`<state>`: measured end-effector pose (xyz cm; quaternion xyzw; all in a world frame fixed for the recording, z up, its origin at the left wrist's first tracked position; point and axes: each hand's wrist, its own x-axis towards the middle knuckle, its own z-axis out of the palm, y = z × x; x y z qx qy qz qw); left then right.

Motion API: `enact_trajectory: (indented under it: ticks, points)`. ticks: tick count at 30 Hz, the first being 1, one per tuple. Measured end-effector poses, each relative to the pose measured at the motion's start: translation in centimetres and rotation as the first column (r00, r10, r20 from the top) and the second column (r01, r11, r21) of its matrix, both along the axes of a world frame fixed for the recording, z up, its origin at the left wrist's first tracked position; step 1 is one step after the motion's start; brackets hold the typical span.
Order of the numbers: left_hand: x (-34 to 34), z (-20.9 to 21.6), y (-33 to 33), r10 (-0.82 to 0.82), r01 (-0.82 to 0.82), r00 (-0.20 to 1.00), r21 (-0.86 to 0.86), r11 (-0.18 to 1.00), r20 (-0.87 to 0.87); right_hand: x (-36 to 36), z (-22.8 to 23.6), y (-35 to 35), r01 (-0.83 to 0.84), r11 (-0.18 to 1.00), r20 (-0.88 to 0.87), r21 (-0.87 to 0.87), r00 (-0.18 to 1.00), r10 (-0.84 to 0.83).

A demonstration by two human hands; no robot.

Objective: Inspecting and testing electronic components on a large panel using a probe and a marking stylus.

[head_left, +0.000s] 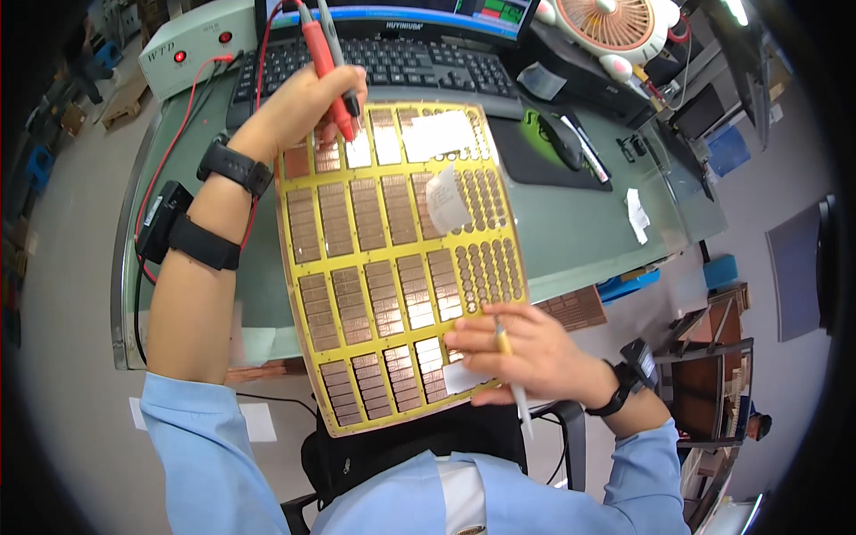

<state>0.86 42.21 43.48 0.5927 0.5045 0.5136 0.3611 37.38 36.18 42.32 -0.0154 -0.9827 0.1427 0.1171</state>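
Note:
My left hand [308,105] is closed round a red test probe [319,52] and a dark grey test probe [333,40]. Their lower ends come down at the far edge of a yellow-framed printed circuit panel [342,260], which carries rows of copper rectangles and columns of small round pieces. Across the panel's near right edge lies my right hand [539,358], with a slim pen-like tool [518,392] between its fingers; the tool's pale tapered end points toward me. White paper slips [448,203] rest on the panel's right part, one partly under my right fingers.
Beyond the panel stand a black keyboard [446,73] and a monitor [401,28]. A white tester box [198,46] with a red lead is at the far left. To the right are a mouse [560,140], a pen [584,147], crumpled paper [637,217] and a fan [608,22].

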Motion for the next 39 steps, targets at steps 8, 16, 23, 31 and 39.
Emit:
enact_trajectory:
  ticks: [8,16,23,31,39]
  points:
    - [0.6,-1.1,-2.4,0.042,-0.045,0.994,-0.025,0.999,-0.103,-3.2,4.8,6.2,0.190,0.979,-0.329,0.071,0.931,-0.157]
    - [2.2,0.2,-4.1,0.042,-0.041,0.999,0.038,0.998,-0.026,-9.0,4.1,13.1,0.531,0.834,-0.209,-0.152,0.807,-0.552]
    - [2.5,1.6,-4.7,0.083,-0.092,0.987,-0.055,0.994,-0.140,-11.6,3.6,13.7,0.498,0.830,-0.211,-0.252,0.809,-0.549]
    - [2.5,1.4,-4.7,0.104,-0.096,0.980,0.054,0.994,-0.172,-13.1,2.6,13.4,0.154,0.870,-0.250,-0.469,0.922,-0.298]
    - [3.0,2.5,-5.3,0.099,-0.088,0.970,0.061,0.994,-0.220,-12.7,2.5,13.9,-0.068,0.642,-0.292,-0.764,0.923,-0.250]
